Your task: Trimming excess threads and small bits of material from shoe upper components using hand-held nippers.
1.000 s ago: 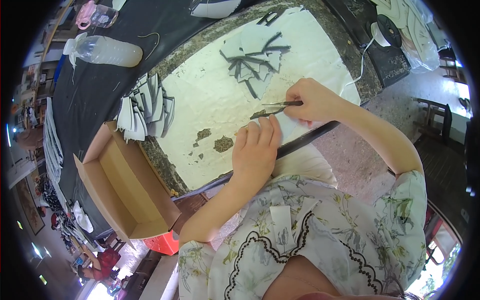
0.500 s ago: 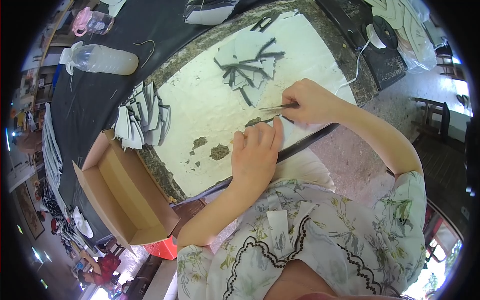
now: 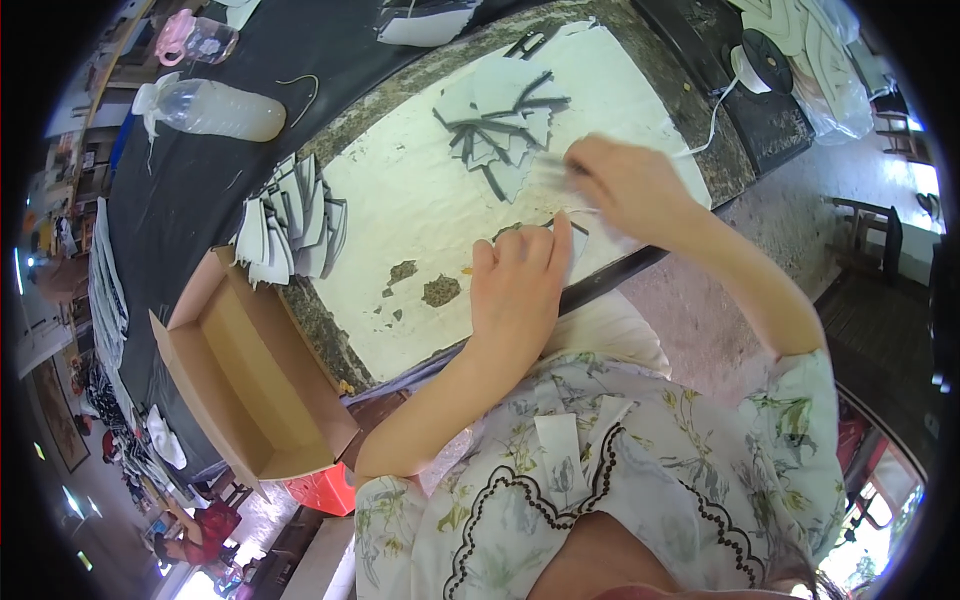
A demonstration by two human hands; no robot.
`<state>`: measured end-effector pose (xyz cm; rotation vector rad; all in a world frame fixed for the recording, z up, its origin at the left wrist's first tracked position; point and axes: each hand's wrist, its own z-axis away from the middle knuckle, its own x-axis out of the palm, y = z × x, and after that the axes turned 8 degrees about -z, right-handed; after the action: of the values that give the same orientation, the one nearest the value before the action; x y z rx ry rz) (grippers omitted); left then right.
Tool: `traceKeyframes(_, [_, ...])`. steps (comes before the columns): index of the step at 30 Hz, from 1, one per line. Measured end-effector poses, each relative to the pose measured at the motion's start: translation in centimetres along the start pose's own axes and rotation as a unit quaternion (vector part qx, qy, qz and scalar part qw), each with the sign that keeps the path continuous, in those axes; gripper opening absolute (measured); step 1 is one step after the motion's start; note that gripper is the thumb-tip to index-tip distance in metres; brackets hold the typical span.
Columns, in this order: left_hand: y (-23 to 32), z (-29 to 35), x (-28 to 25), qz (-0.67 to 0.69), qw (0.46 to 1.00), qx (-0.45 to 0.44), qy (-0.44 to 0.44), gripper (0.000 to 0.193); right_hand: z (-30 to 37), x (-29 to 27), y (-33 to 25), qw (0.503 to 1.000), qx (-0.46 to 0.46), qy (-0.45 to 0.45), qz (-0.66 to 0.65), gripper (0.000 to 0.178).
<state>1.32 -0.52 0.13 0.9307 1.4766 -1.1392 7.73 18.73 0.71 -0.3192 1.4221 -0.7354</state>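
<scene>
white sheet (image 3: 385, 190) underneath; pile of dark-edged pieces (image 3: 505, 120) at far side. left hand (image 3: 518, 285) palm-down, fingers close together; right hand (image 3: 632, 190) motion-blurred, pinching thin tool (image 3: 556, 172). single pale piece (image 3: 577, 245) under left fingertips, near sheet's near edge.

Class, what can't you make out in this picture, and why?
All in the head view:
The tool in the right hand: blurred, its shape lost.
The pale piece: largely covered by the left hand.
The white-and-dark item at the far side: cut off by the top edge.
</scene>
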Motion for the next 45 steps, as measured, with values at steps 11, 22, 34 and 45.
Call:
traceKeyframes(11, [1.0,2.7,0.7,0.068,0.992,-0.075,0.077,0.048,7.7,4.0,-3.1,0.979,0.175,0.105,-0.017,0.026])
traceKeyframes(22, [0.9,2.9,0.9,0.065,0.992,-0.076,0.072,0.048,6.2,4.1,-3.0,0.986,0.123,0.113,0.003,0.028])
traceKeyframes(34, [-0.1,2.5,1.0,0.193,0.976,-0.074,0.069,0.06,2.1,-0.2,-0.9,0.973,0.102,0.145,-0.149,0.044])
traceKeyframes(45, [-0.9,2.1,1.3,0.242,0.967,-0.052,0.053,0.058,0.5,-3.8,3.8,0.967,0.051,-0.098,-0.231,0.029])
